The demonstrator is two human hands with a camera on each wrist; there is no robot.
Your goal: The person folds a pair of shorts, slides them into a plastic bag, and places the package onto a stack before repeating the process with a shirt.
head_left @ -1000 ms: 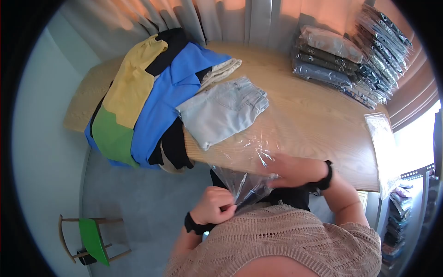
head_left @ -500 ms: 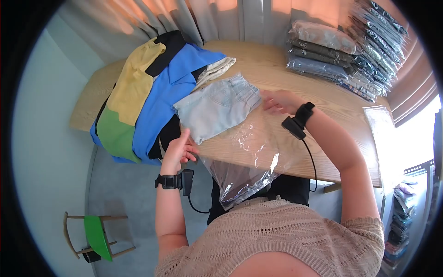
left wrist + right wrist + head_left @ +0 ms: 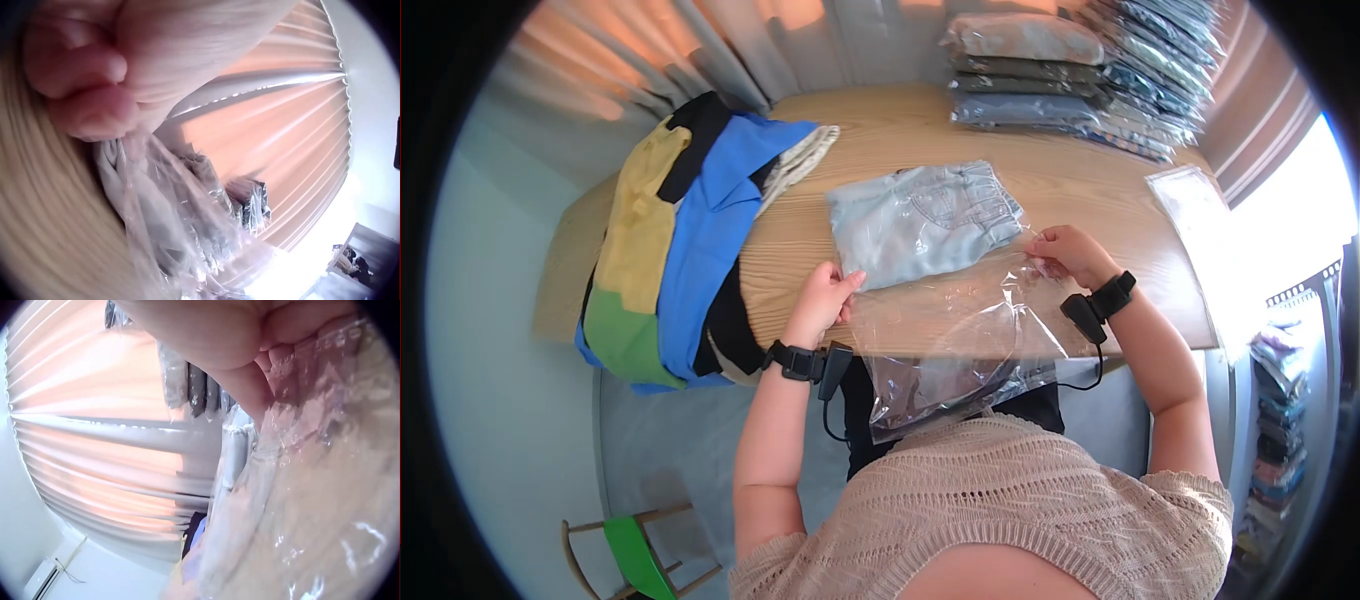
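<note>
Folded light-blue denim trousers (image 3: 925,220) with a gathered waistband lie on the table, with a clear plastic bag (image 3: 950,325) over them. The loose part of the bag hangs over the front edge toward the person's lap. At the trousers' lower left corner my left hand (image 3: 822,302) pinches the bag's side between thumb and fingers. My right hand (image 3: 1077,257) pinches the opposite side, just past the waistband. Plastic stretches down from the left fingers (image 3: 94,112) in the left wrist view. In the right wrist view, the film (image 3: 312,487) partly covers the right fingers.
On the left of the table (image 3: 880,125) lies a heap of yellow, green, blue and black clothes (image 3: 690,240). Bagged folded garments (image 3: 1040,80) are stacked at the back right. Flat clear bags (image 3: 1200,240) lie along the right edge. A green chair (image 3: 640,555) stands lower left.
My hands have gone from the bag's lower part near the body to its two sides by the trousers, gripping it there. The trousers now lie farther from the clothes heap.
</note>
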